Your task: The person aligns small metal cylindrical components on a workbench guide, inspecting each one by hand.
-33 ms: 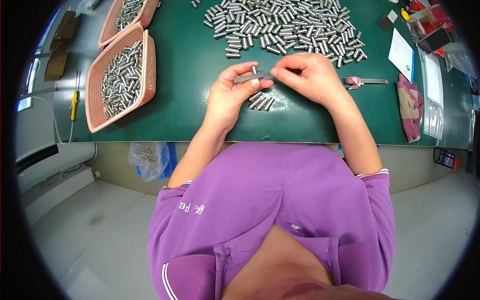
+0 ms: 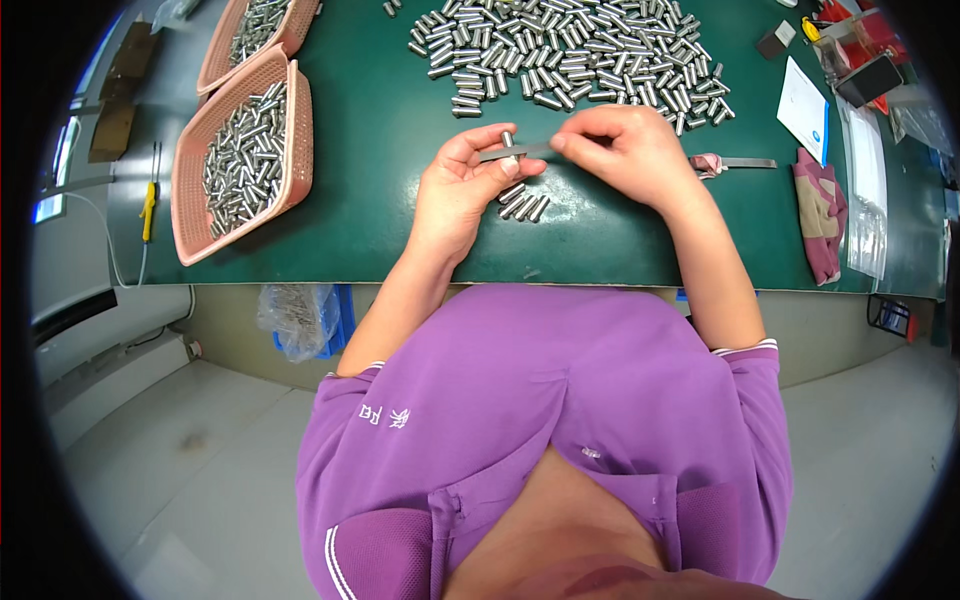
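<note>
Your left hand (image 2: 465,190) lies palm up just above the green surface (image 2: 380,150), and its fingers are curled around a small metal pin (image 2: 507,150) that stands upright between the thumb and the fingertips. Your right hand (image 2: 625,150) is just beside it, with the thumb and first finger pressed together on the end of a thin flat metal strip (image 2: 515,153). The strip reaches across to the left hand and touches the pin there, so both hands meet at this one spot.

Directly under the left fingertips, a few loose pins (image 2: 525,205) lie on the surface in a short row. Beyond both hands, further from you, a big heap of pins (image 2: 570,55) of the same kind is spread out. Just past the right hand, on its outer side, a second metal strip (image 2: 745,163) with a pink handle end lies flat. Further out on that side there is a reddish cloth (image 2: 820,215) and a white sheet of paper (image 2: 802,105). Well apart from the left hand, on its outer side, a pink basket (image 2: 292,140) is filled with pins, and a second pink basket (image 2: 220,50) stands behind it.
</note>
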`<act>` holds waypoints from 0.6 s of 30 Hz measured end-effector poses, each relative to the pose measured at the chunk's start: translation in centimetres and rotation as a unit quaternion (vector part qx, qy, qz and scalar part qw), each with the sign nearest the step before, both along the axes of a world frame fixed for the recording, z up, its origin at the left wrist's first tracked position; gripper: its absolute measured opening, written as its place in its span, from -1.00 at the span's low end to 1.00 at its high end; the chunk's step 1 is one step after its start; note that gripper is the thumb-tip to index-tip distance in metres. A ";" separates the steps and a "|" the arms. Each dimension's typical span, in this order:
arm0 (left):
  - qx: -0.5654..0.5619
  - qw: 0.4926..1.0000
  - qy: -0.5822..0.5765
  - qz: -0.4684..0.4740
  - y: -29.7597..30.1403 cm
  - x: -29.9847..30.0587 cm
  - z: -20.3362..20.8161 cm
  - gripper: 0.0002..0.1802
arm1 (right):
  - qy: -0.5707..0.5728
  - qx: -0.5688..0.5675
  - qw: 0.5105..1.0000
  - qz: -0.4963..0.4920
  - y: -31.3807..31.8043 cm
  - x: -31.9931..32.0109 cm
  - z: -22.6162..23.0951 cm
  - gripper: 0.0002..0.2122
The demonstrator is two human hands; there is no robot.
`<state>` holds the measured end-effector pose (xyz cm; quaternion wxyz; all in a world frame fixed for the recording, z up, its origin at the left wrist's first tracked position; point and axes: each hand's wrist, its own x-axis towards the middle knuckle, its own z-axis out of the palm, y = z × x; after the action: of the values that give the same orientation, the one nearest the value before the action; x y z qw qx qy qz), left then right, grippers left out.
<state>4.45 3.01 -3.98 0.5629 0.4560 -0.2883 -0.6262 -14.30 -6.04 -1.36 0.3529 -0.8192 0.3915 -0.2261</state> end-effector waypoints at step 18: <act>-0.008 0.999 0.036 0.011 0.1 0.1 0.4 -0.60 | -0.005 0.029 0.997 -0.067 -0.9 -1.9 0.3 -0.82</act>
<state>4.52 3.14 -3.57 0.5834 0.4318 -0.2682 -0.6334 -16.20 -6.97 -1.10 0.3622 -0.7793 0.4506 -0.2418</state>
